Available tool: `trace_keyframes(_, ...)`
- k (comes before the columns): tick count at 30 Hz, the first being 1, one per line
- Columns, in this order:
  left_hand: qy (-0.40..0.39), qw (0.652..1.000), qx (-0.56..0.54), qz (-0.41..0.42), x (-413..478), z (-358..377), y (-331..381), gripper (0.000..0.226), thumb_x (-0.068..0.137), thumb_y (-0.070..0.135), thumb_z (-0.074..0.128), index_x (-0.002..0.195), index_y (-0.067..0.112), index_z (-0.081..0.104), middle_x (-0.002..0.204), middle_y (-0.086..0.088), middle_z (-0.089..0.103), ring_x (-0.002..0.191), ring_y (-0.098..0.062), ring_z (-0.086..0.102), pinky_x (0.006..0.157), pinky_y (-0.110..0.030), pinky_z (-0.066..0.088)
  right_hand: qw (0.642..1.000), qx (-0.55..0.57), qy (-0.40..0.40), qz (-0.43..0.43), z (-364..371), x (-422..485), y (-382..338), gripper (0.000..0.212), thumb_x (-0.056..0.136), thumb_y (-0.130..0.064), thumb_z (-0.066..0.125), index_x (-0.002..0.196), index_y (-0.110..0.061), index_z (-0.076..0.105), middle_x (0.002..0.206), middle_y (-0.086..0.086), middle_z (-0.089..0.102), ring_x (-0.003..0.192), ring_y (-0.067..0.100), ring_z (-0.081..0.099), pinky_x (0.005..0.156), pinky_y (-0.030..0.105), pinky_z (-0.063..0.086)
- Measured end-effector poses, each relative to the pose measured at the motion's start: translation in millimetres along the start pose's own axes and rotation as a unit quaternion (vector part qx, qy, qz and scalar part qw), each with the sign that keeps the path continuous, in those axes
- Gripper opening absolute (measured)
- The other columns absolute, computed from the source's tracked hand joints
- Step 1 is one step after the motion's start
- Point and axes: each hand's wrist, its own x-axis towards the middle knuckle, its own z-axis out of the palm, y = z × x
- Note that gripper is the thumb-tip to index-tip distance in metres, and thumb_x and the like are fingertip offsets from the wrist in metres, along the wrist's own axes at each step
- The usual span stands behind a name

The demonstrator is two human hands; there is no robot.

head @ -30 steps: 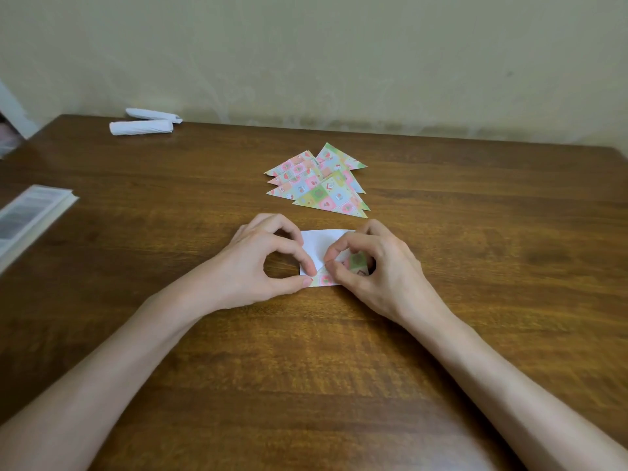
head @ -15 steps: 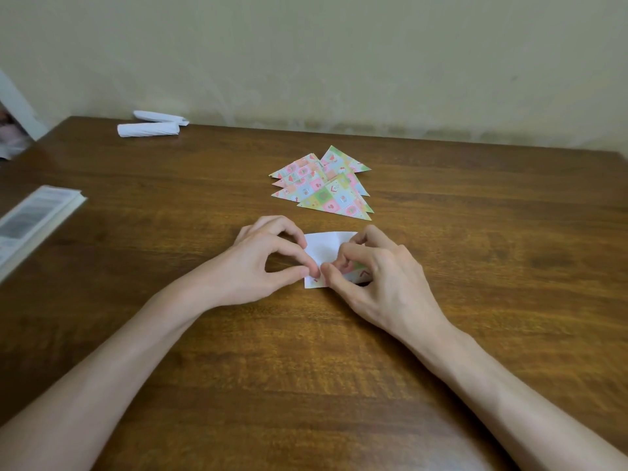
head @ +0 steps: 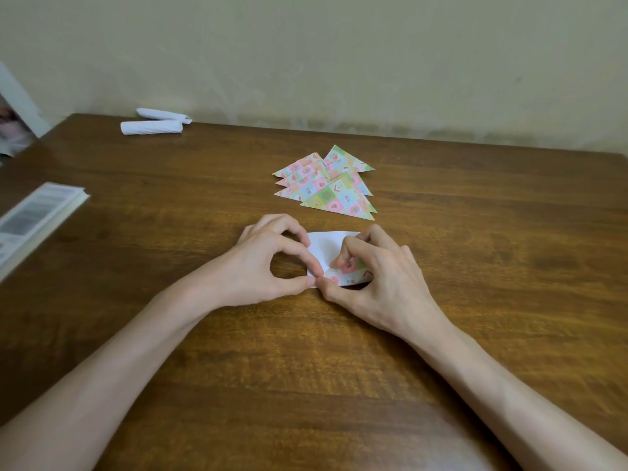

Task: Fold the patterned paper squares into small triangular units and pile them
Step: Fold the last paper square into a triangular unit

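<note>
Paper square (head: 326, 248), white side up, lay on desk (head: 475, 232) before the pile of triangles (head: 326, 185). Left hand (head: 268, 263) pinched its left edge. Right hand (head: 380, 280) pinched the patterned corner, folded further inward than a second earlier: fold progressing.

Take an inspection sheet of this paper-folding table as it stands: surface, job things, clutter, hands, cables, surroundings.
Surface: brown wooden table, grain showing.
Job's things: paper square white side up, a patterned flap folded over at its near right; folded triangles overlapping in a loose pile behind it.
Clutter: two white rolls at the far left; booklet at the left edge.
Hands: left hand pinches the square's left edge; right hand pinches the patterned flap.
Cables: nothing seen.
Surroundings: pale wall behind the table.
</note>
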Motion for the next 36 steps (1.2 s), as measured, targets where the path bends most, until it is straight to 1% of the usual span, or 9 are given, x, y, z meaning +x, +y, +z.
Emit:
trace_keyframes(6, 0.007, 1.000, 0.008, 0.008, 0, 1, -1, 0.012, 0.083, 0.040, 0.083, 0.092, 0.046, 0.078, 0.118, 0.020, 0.053, 0.138, -0.001, 0.034, 0.116, -0.032, 0.018, 1.000, 0.004, -0.014, 0.006, -1, 1, 0, 0.040, 0.070, -0.073, 0.064, 0.082, -0.035, 0.054, 0.095, -0.015, 0.049, 0.088, 0.003, 0.052, 0.084, 0.036, 0.039)
trace_keyframes(10, 0.001, 1.000, 0.011, -0.001, 0, 0, 0, 0.013, 0.082, 0.039, 0.083, 0.093, 0.046, 0.079, 0.120, 0.021, 0.052, 0.139, 0.000, 0.031, 0.117, -0.030, 0.015, 1.000, -0.002, -0.006, 0.014, 1, -1, -2, 0.040, 0.070, -0.073, 0.064, 0.083, -0.036, 0.054, 0.095, -0.016, 0.048, 0.088, 0.003, 0.051, 0.081, 0.033, 0.034)
trace_keyframes(15, -0.009, 1.000, 0.000, -0.016, 0, 0, -1, 0.015, 0.086, 0.036, 0.080, 0.093, 0.049, 0.077, 0.121, 0.022, 0.052, 0.140, 0.002, 0.029, 0.118, -0.031, 0.014, 1.000, -0.001, -0.018, 0.025, 2, 0, -3, 0.043, 0.068, -0.075, 0.059, 0.084, -0.035, 0.054, 0.097, -0.017, 0.047, 0.094, 0.004, 0.052, 0.087, 0.034, 0.036)
trace_keyframes(21, 0.005, 1.000, 0.005, -0.017, -1, 2, -3, 0.011, 0.086, 0.040, 0.080, 0.092, 0.049, 0.078, 0.121, 0.021, 0.053, 0.141, 0.000, 0.028, 0.121, -0.034, 0.012, 0.999, 0.008, -0.024, 0.023, 2, 1, 0, 0.043, 0.071, -0.073, 0.069, 0.085, -0.035, 0.054, 0.099, -0.016, 0.049, 0.098, 0.005, 0.052, 0.087, 0.036, 0.036)
trace_keyframes(25, 0.011, 1.000, 0.004, -0.021, 0, 3, -2, 0.011, 0.080, 0.050, 0.075, 0.091, 0.050, 0.077, 0.121, 0.023, 0.052, 0.142, 0.000, 0.027, 0.122, -0.035, 0.012, 0.999, 0.002, -0.026, 0.022, 1, 0, -3, 0.043, 0.071, -0.075, 0.067, 0.086, -0.037, 0.053, 0.100, -0.016, 0.049, 0.098, 0.006, 0.053, 0.089, 0.035, 0.036)
trace_keyframes(27, 0.008, 1.000, 0.004, -0.022, 0, 2, -2, 0.010, 0.083, 0.045, 0.080, 0.090, 0.051, 0.077, 0.121, 0.023, 0.052, 0.143, -0.001, 0.027, 0.122, -0.037, 0.011, 0.998, 0.022, -0.042, 0.028, -3, 1, -2, 0.039, 0.072, -0.071, 0.070, 0.085, -0.038, 0.054, 0.100, -0.016, 0.050, 0.099, 0.003, 0.053, 0.091, 0.035, 0.036)
trace_keyframes(29, 0.007, 1.000, 0.006, -0.025, -1, 2, -1, 0.014, 0.085, 0.040, 0.081, 0.090, 0.052, 0.077, 0.122, 0.023, 0.051, 0.143, -0.001, 0.026, 0.123, -0.038, 0.011, 0.997, 0.044, -0.061, 0.036, -8, 4, 0, 0.031, 0.075, -0.060, 0.076, 0.085, -0.038, 0.058, 0.100, -0.016, 0.051, 0.099, 0.002, 0.053, 0.095, 0.037, 0.037)
trace_keyframes(33, 0.025, 0.999, 0.015, -0.015, 0, 6, -1, 0.004, 0.084, 0.049, 0.079, 0.088, 0.049, 0.077, 0.120, 0.024, 0.052, 0.143, -0.003, 0.028, 0.123, -0.040, 0.014, 0.996, 0.037, -0.074, 0.038, -11, 5, -1, 0.026, 0.077, -0.051, 0.079, 0.089, -0.035, 0.063, 0.100, -0.015, 0.049, 0.097, 0.003, 0.053, 0.096, 0.037, 0.037)
trace_keyframes(36, 0.034, 0.999, 0.016, -0.015, 0, 8, 0, 0.007, 0.083, 0.045, 0.084, 0.086, 0.047, 0.078, 0.119, 0.023, 0.052, 0.141, -0.002, 0.029, 0.122, -0.042, 0.016, 0.995, 0.039, -0.081, 0.034, -13, 5, -2, 0.026, 0.078, -0.050, 0.080, 0.091, -0.035, 0.063, 0.101, -0.015, 0.050, 0.096, 0.002, 0.052, 0.094, 0.034, 0.036)
